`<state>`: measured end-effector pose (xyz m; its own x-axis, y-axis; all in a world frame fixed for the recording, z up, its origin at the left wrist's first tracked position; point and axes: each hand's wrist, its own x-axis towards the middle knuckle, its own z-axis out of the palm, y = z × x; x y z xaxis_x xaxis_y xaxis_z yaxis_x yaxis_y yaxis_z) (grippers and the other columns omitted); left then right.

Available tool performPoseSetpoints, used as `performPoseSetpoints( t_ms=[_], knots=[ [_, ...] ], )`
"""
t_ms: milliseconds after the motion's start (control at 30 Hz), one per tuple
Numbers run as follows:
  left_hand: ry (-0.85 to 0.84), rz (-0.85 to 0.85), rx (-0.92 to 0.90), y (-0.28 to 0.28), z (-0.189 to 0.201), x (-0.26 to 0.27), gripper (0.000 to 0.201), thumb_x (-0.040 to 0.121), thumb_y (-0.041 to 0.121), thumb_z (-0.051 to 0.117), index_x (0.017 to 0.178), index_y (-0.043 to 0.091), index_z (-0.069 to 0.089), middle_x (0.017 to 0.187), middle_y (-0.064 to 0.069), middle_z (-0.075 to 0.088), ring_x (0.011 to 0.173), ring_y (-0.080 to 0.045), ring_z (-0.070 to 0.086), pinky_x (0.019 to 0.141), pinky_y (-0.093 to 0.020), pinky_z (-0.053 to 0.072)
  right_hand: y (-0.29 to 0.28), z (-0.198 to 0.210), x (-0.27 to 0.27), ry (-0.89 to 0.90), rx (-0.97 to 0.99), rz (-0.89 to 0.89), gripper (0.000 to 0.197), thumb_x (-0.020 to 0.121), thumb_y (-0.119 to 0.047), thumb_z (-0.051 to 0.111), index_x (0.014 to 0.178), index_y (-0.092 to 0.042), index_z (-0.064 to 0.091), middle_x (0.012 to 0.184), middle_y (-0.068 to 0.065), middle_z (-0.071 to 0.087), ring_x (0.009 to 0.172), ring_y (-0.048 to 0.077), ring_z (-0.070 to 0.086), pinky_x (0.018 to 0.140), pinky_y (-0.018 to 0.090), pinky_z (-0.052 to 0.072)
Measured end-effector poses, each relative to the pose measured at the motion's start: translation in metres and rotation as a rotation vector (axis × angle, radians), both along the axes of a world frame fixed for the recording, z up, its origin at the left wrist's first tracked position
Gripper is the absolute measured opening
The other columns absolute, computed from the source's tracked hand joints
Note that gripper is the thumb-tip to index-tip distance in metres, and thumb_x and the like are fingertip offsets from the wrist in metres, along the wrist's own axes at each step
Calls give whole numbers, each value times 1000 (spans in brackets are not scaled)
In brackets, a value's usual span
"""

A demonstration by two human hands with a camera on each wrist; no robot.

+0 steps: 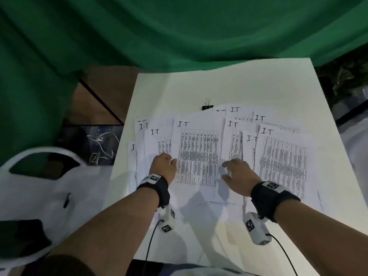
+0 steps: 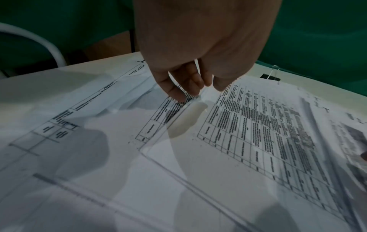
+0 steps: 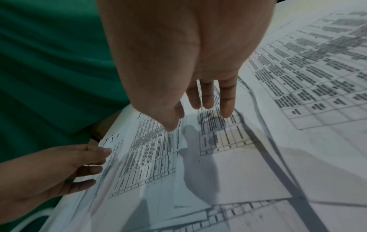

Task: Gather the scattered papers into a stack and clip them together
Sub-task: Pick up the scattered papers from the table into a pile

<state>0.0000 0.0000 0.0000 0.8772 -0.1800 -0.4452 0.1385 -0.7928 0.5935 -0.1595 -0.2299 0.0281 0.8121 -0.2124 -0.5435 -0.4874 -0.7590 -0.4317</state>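
Observation:
Several printed sheets headed "I.T" (image 1: 278,154) lie spread and overlapping across the white table (image 1: 199,86). The middle sheet (image 1: 197,148) lies between my hands. My left hand (image 1: 172,161) touches its left edge with nearly straight fingers (image 2: 178,92), also seen in the right wrist view (image 3: 99,163). My right hand (image 1: 226,168) hovers at its right edge. The thumb (image 3: 170,124) is over the middle sheet (image 3: 149,157) and the fingers (image 3: 226,108) point down at the neighbouring sheet. A black binder clip (image 1: 207,107) (image 2: 271,76) lies behind the papers, away from both hands.
A green cloth (image 1: 179,36) hangs behind the table. A white chair (image 1: 39,176) stands at the left, with cables (image 1: 103,142) on the floor beyond it. The table's left edge (image 1: 123,140) runs just beside the outermost sheets.

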Motion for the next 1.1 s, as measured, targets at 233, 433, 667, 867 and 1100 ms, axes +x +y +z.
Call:
performPoseSetpoints(
  t_ms=[233,433,667,867,1100],
  knots=[
    [100,-64,169,-13,-9,31,41,94,47,71,119,16,61,114,-3,64,101,-27,65,84,-32,49,5,-13,27,85,14,1,53,106,-33,52,157,-24,42,160,9,39,148,34,34,119,46,34],
    [120,-78,154,-14,-16,36,32,100,38,66,78,21,51,86,0,61,81,-25,61,77,-33,51,3,-27,29,70,-15,5,52,104,-36,55,154,-27,45,155,6,38,144,32,33,118,45,36],
    [-9,-9,-56,-3,-2,33,24,106,19,50,83,21,45,76,5,45,67,-15,42,61,-25,35,-3,-26,29,60,28,-5,61,104,-35,55,160,-27,35,159,3,35,148,30,29,120,45,35],
    [-80,128,-192,30,20,45,32,111,19,46,142,9,50,121,-2,66,102,-21,62,92,-30,44,-9,-14,25,31,131,-15,63,106,-38,55,162,-26,32,156,8,43,146,31,38,118,46,37],
    [-17,157,-437,29,54,25,14,110,16,48,119,16,60,94,0,69,74,-14,57,63,-21,48,6,23,25,-161,720,-537,57,99,-62,55,144,-27,54,120,1,72,103,18,73,96,41,60]
  ],
)
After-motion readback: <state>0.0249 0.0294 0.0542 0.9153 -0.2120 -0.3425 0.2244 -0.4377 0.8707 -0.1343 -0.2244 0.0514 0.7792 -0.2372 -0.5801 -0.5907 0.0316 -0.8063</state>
